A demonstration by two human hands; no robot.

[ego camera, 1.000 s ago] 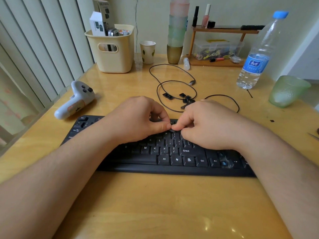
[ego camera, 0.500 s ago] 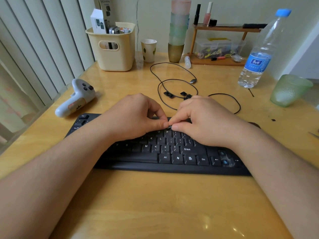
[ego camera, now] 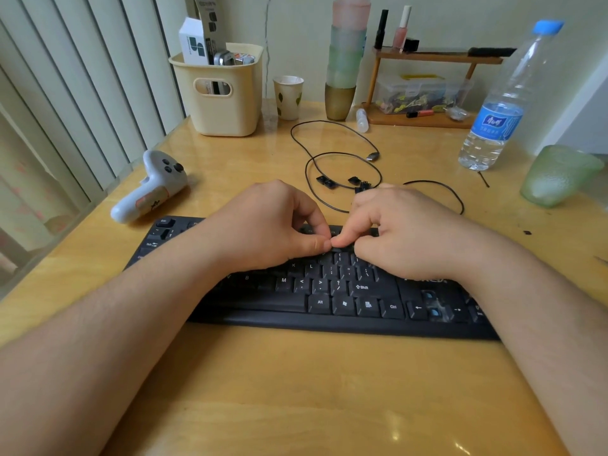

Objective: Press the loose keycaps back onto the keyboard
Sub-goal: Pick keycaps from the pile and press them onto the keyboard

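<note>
A black keyboard [ego camera: 345,320] lies across the wooden desk in front of me. My left hand [ego camera: 263,228] and my right hand [ego camera: 411,232] are both curled over its upper rows. Their thumb tips meet on a small black keycap [ego camera: 339,250], which they pinch and which is mostly hidden under them. Several loose black keycaps [ego camera: 325,182] lie on the desk just behind the keyboard, inside a loop of cable. In the arrow cluster, bare blue switch stems [ego camera: 434,312] show where caps are off.
A black USB cable [ego camera: 329,126] loops behind the keyboard. A white game controller [ego camera: 151,189] lies at the left, a cream basket [ego camera: 223,93] and paper cup [ego camera: 288,97] at the back. A water bottle [ego camera: 500,106] and green glass [ego camera: 556,176] stand at the right.
Both hands have stayed over the same spot on the upper rows; the thumbs have drawn together tip to tip. The view has shifted slightly.
</note>
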